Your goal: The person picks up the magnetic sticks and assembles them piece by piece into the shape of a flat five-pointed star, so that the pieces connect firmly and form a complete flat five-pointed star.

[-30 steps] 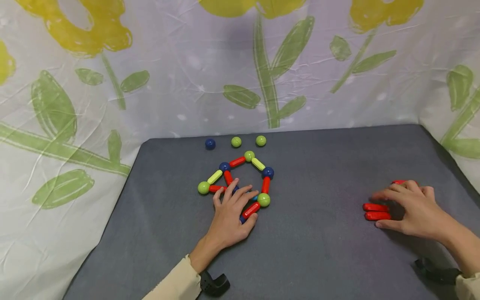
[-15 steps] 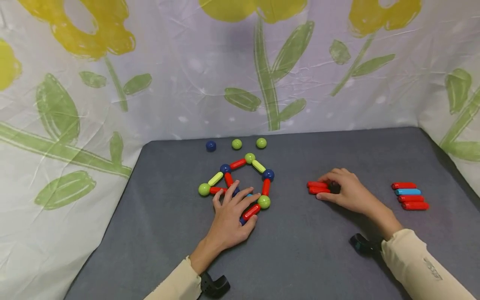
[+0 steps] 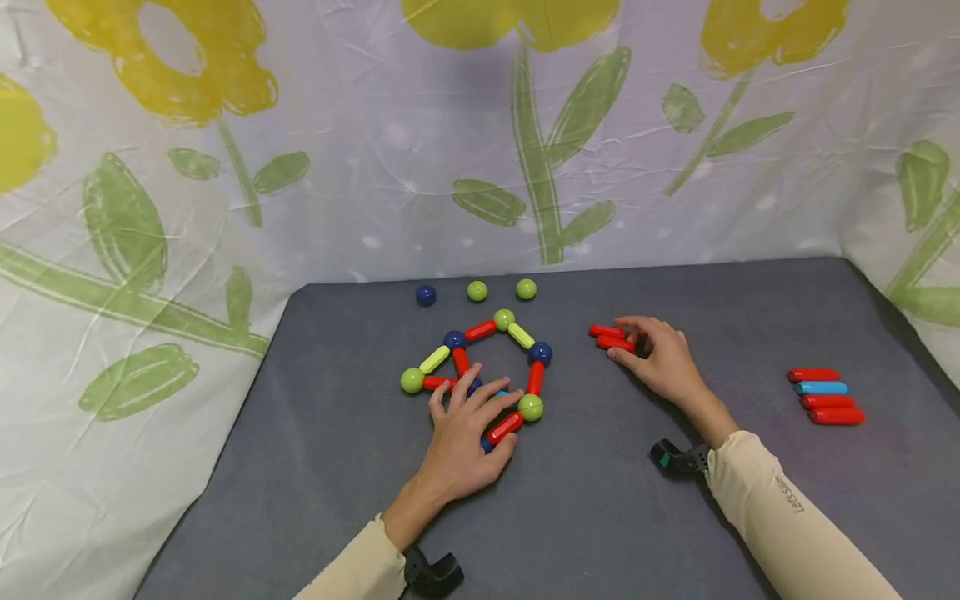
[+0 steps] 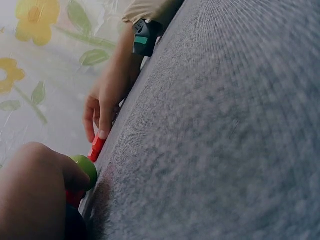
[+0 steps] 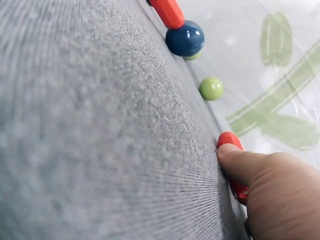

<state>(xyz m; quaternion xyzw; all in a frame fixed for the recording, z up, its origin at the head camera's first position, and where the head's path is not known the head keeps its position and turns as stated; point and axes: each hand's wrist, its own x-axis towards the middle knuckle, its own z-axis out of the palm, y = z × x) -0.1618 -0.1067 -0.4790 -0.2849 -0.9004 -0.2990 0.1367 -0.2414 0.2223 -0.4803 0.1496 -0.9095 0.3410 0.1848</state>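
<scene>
Building rods and balls form a flat figure in the head view: a ring with a triangle on its left. A green ball (image 3: 531,407), a blue ball (image 3: 540,353) and a yellow-green rod (image 3: 435,360) belong to it. My left hand (image 3: 459,446) rests over its near side, fingers spread, covering some pieces; a red rod (image 3: 505,427) shows beside the thumb. Right of the figure, my right hand (image 3: 662,362) pinches two red rods (image 3: 615,342) side by side between thumb and fingers, low over the table. The right wrist view shows its thumb along a red rod (image 5: 229,139).
On the grey table's right lie a blue rod (image 3: 822,387) and several red rods, one nearest the front (image 3: 836,416). A loose blue ball (image 3: 426,295) and two green balls (image 3: 477,291) line the back edge. A flowered cloth (image 3: 360,167) hangs behind.
My right hand has carried two red rods from the group at the right leftward and toward the back, near the figure. The left hand has stayed in place.
</scene>
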